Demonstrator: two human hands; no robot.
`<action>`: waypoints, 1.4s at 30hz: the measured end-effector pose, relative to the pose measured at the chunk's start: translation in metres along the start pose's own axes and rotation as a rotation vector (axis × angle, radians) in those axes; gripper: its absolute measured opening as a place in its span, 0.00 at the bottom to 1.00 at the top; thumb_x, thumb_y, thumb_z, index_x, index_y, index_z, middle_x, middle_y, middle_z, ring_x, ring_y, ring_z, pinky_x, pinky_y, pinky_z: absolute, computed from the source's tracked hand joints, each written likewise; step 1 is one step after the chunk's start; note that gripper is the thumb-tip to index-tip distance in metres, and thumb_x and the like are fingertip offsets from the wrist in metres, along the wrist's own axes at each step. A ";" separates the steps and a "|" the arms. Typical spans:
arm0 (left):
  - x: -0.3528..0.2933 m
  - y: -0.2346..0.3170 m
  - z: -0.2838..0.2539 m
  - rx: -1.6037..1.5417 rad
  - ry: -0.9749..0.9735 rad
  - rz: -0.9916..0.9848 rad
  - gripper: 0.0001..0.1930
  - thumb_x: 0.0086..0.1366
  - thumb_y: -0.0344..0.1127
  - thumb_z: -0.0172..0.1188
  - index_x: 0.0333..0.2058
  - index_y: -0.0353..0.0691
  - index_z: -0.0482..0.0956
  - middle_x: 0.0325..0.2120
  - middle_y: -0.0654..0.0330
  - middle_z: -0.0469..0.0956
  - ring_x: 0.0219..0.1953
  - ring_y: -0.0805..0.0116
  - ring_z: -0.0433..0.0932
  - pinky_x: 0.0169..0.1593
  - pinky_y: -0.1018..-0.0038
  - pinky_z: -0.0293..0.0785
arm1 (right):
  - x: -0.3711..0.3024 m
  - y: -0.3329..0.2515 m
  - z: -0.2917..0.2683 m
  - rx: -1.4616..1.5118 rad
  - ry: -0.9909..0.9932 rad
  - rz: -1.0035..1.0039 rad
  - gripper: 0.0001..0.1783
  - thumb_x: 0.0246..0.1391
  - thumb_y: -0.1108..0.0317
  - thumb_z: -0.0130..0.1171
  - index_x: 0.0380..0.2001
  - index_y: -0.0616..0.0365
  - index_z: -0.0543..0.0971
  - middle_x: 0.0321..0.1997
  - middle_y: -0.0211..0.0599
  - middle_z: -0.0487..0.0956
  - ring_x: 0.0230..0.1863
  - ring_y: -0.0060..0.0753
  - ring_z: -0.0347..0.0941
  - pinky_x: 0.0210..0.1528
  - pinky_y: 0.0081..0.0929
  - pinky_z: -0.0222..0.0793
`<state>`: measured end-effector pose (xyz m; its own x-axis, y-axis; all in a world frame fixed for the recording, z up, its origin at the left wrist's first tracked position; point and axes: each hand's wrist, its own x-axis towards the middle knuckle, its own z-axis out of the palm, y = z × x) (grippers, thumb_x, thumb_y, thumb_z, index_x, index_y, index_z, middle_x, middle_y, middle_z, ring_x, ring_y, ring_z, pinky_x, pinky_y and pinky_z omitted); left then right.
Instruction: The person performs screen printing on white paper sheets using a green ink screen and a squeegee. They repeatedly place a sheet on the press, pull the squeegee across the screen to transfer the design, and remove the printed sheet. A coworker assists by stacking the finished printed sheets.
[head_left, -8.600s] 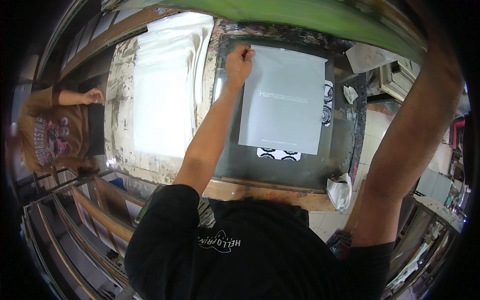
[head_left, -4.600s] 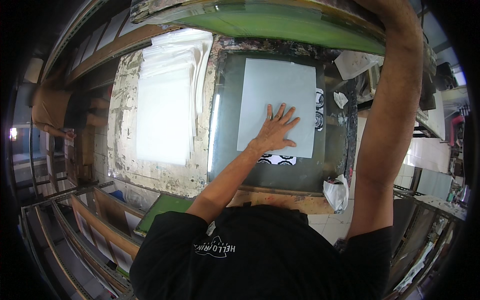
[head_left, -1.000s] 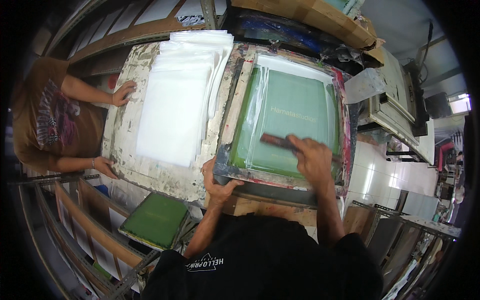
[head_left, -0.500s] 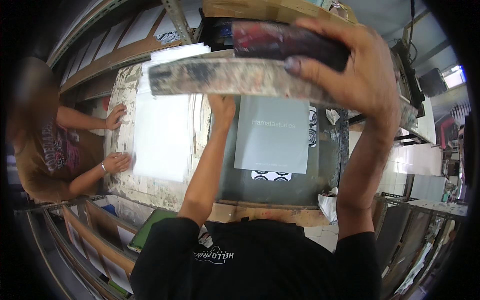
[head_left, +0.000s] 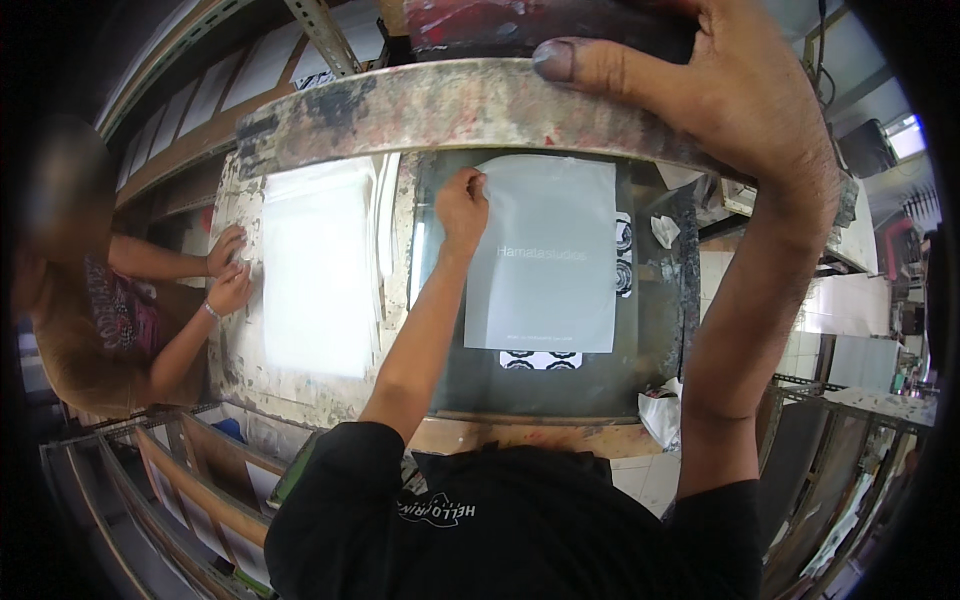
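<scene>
A frosted, translucent plastic bag (head_left: pixel 550 300) with pale printing lies on the dark glass-like tabletop (head_left: pixel 465 385). My left hand (head_left: pixel 463 212) pinches its upper left corner, and the bag's left side looks lifted and bent. Above the far end of the bag, my right hand (head_left: pixel 745 105) grips a paint-stained screen-printing frame (head_left: pixel 420 108), its thumb lying over the near bar. Behind that bar a dark red and black piece (head_left: pixel 480 25) shows, partly under the fingers; the top edge cuts these off. Patterned black-and-white pieces (head_left: pixel 541 360) peek out below and beside the bag.
Left of the tabletop, a stack of white translucent sheets (head_left: pixel 315 270) lies on a stained board (head_left: pixel 235 345). Another person's hands (head_left: pixel 230 265) are at its left edge. Crumpled white paper (head_left: pixel 660 415) sits by the near right corner. Racks (head_left: pixel 180 465) stand at lower left.
The frame and my right hand have come up closer to the camera. My left hand has moved slightly right and down, pulling up the bag's corner. The other person's hands have drawn together.
</scene>
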<state>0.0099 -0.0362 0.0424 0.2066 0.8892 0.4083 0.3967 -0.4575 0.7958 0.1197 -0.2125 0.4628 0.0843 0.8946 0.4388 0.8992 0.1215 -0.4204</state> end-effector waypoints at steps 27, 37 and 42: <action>-0.112 -0.093 -0.369 0.765 0.609 0.027 0.11 0.59 0.35 0.72 0.38 0.38 0.85 0.40 0.53 0.82 0.50 0.53 0.78 0.56 0.56 0.70 | 0.001 0.065 0.011 0.015 0.006 0.039 0.33 0.56 0.54 0.72 0.59 0.62 0.79 0.54 0.50 0.83 0.54 0.36 0.80 0.60 0.31 0.73; -0.184 -0.086 -0.279 0.354 0.113 -0.211 0.07 0.54 0.34 0.75 0.31 0.40 0.88 0.34 0.60 0.79 0.36 0.61 0.77 0.42 0.66 0.72 | 0.005 0.065 0.015 0.044 -0.019 0.025 0.32 0.57 0.53 0.70 0.58 0.64 0.80 0.50 0.50 0.84 0.45 0.36 0.84 0.54 0.29 0.77; -0.148 -0.069 -0.288 0.091 0.218 -0.266 0.05 0.57 0.29 0.73 0.31 0.37 0.87 0.35 0.59 0.81 0.33 0.65 0.78 0.37 0.70 0.73 | 0.009 0.065 0.016 0.067 -0.021 -0.023 0.31 0.57 0.54 0.70 0.58 0.63 0.80 0.51 0.46 0.84 0.46 0.32 0.83 0.54 0.27 0.75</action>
<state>-0.3057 -0.1355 0.0560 -0.1064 0.9522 0.2862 0.4913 -0.1999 0.8478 0.1720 -0.1902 0.4269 0.0549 0.8999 0.4326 0.8698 0.1697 -0.4632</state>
